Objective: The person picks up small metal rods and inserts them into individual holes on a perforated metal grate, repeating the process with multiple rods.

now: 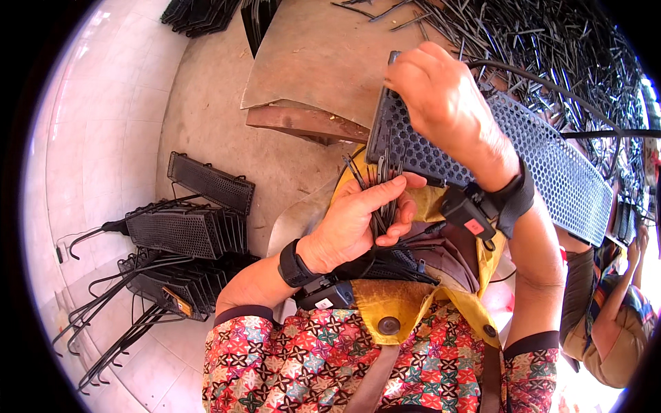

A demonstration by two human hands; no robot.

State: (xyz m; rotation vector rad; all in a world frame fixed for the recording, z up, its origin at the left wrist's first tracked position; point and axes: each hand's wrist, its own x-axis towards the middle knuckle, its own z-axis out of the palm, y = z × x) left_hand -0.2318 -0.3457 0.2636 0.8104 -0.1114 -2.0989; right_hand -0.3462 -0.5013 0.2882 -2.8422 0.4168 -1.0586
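Observation:
My left hand [348, 224] is closed around a bundle of thin black strips [381, 175], whose ends stick up past the thumb. Just beyond it, a long black perforated metal panel [551, 162] with round holes slants away to the right. My right hand [441, 96] is above the panel's near-left end, its fingers curled together beside the raised edge. Whatever those fingers hold is hidden from this angle. More dark strips [399, 265] lie on my lap by the yellow apron [385, 306].
Black perforated racks [175, 230] with long hooked handles are stacked on the floor at left. A worn wooden table [310, 76] stands ahead. Black strips [537, 48] are heaped at far right, crossed by a curved black rod [551, 84]. Another person [623, 323] is at right.

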